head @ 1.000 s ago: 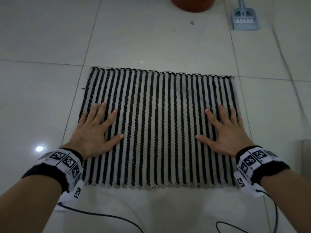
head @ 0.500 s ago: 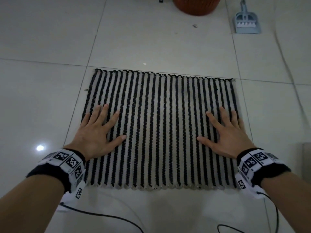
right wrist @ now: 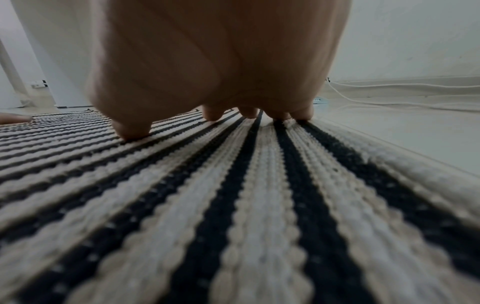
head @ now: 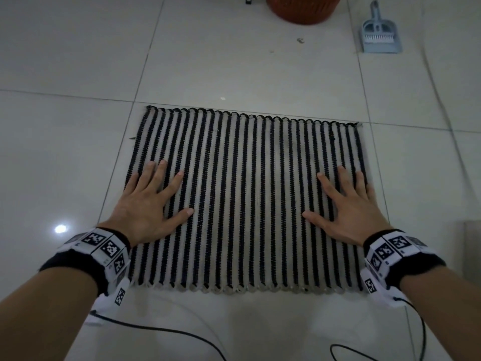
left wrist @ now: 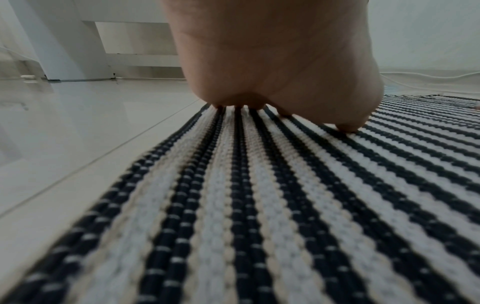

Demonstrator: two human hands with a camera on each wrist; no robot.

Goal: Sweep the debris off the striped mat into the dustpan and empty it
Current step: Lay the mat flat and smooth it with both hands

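Note:
A black-and-white striped mat (head: pixel 247 199) lies flat on the tiled floor. My left hand (head: pixel 149 201) rests palm-down on its left side with fingers spread and straight, seen close up in the left wrist view as my left hand (left wrist: pixel 272 67) on the mat (left wrist: pixel 259 205). My right hand (head: pixel 346 207) presses flat on the right side the same way; the right wrist view has my right hand (right wrist: pixel 215 67) on the mat (right wrist: pixel 233 205). A grey-blue dustpan (head: pixel 380 35) with a small brush in it lies on the floor far right. Small debris specks (head: pixel 301 40) lie beyond the mat.
An orange basket (head: pixel 303 7) stands at the far edge, left of the dustpan. Black cables (head: pixel 161 330) trail on the floor in front of the mat. White cords (right wrist: pixel 402 92) run along the wall to the right.
Both hands stay flat on the mat. The view has tilted slightly, so the mat and dustpan sit a little lower in the picture.

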